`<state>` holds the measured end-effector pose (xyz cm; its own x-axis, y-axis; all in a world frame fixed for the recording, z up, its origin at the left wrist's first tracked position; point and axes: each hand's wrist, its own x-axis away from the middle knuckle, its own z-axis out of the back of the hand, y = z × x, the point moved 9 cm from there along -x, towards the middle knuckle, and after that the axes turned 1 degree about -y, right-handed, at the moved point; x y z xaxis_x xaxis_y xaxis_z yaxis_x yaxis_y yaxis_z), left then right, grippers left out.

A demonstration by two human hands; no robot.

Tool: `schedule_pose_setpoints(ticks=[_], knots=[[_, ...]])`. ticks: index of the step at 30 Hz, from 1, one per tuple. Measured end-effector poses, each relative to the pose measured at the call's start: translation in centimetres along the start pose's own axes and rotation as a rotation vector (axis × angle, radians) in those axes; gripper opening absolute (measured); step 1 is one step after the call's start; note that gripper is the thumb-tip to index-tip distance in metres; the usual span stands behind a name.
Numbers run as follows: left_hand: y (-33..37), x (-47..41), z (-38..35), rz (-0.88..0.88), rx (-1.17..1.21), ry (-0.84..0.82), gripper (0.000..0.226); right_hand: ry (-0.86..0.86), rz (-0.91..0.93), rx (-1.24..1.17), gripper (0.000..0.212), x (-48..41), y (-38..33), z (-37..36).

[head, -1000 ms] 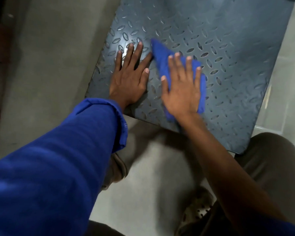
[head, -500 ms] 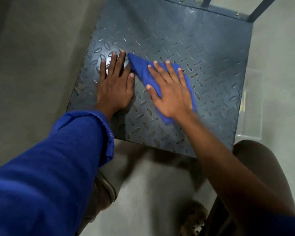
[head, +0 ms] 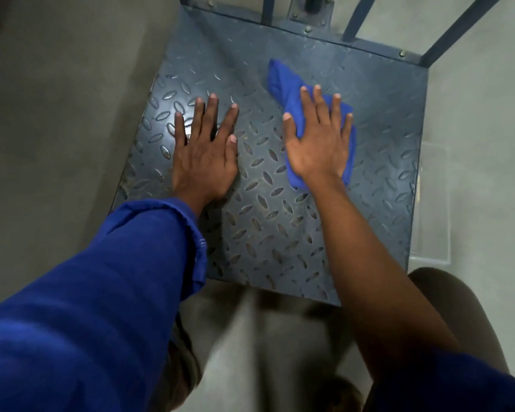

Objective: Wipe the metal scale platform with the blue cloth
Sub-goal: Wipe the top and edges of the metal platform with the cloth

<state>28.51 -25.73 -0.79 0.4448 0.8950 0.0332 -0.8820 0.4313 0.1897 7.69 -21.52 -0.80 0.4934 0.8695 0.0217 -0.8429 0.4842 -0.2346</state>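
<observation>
Two bare hands lie flat on the metal scale platform (head: 280, 221), a dark tread plate with raised oval lugs that sits on the grey floor (head: 57, 120). The right hand (head: 318, 144) presses the blue cloth (head: 283, 81) down near the middle of the platform, toward its right side; its fingers (head: 320, 105) are spread and nearly straight, pinning the cloth under palm and fingers rather than gripping it. One crumpled end of the cloth sticks out toward the far edge, and more shows past the little finger and the wrist. The left hand (head: 204, 156), in a blue sleeve (head: 101, 292), rests palm-down near the left edge, fingers splayed, holding nothing. Both hands are well apart. Dark metal bars (head: 458, 28) rise from the far edge.
</observation>
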Motion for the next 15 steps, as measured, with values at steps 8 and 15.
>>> schedule_pose_setpoints(ticks=[8, 15], knots=[[0.1, -1.7, -0.4, 0.012, -0.020, -0.003, 0.064, -0.009, 0.155, -0.021, 0.067, -4.9, -0.4, 0.5], [-0.1, -2.2, -0.4, 0.034, -0.011, 0.004, 0.065, -0.112, 0.466, -0.040, 0.056, -5.5, -7.0, -0.8]])
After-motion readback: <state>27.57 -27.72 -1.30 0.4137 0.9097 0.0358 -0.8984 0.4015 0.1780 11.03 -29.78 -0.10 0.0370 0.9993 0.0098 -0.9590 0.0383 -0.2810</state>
